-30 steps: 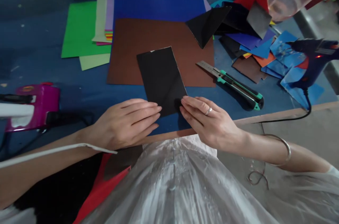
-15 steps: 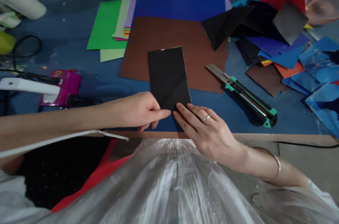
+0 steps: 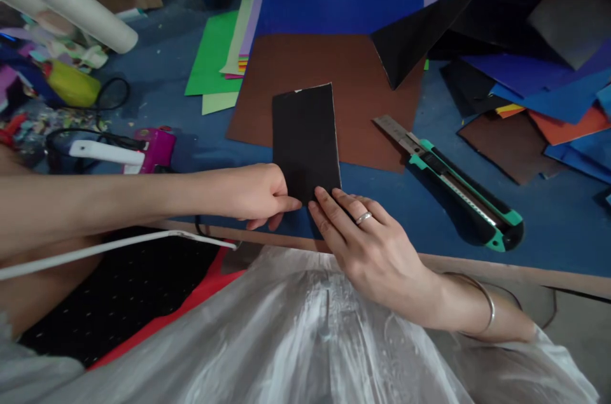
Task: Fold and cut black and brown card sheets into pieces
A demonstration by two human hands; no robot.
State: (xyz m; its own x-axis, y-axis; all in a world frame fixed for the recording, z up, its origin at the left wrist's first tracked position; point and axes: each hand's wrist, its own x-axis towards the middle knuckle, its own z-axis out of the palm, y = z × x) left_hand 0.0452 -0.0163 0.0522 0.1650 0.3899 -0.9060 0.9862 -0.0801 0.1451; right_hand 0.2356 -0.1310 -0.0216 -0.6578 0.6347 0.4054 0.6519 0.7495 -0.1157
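A folded-looking piece of black paper (image 3: 305, 140) lies on the blue tabletop, its far part over a brown sheet (image 3: 258, 92). At its near left corner is my left hand (image 3: 260, 194), fingers curled and thumb pressed along the bottom edge of the paper. My right hand (image 3: 363, 232), with a ring, rests its outstretched fingers on the near right corner, pressing it down. Right of the paper lies a green and black utility knife (image 3: 453, 184), its blade (image 3: 396, 133) out and pointing to the far left, touched by neither hand.
Blue sheets (image 3: 334, 0) and green sheets (image 3: 212, 51) are stacked at the back. Black, blue and brown scraps (image 3: 506, 143) pile up on the right. A magenta tool with a white handle (image 3: 155, 146) and white rolls (image 3: 95, 13) lie left. Near me runs the table edge (image 3: 477, 264).
The view has shifted and turned slightly, bringing more of the left side of the table into sight. Both hands stay at the near end of the black paper, nearly unmoved.
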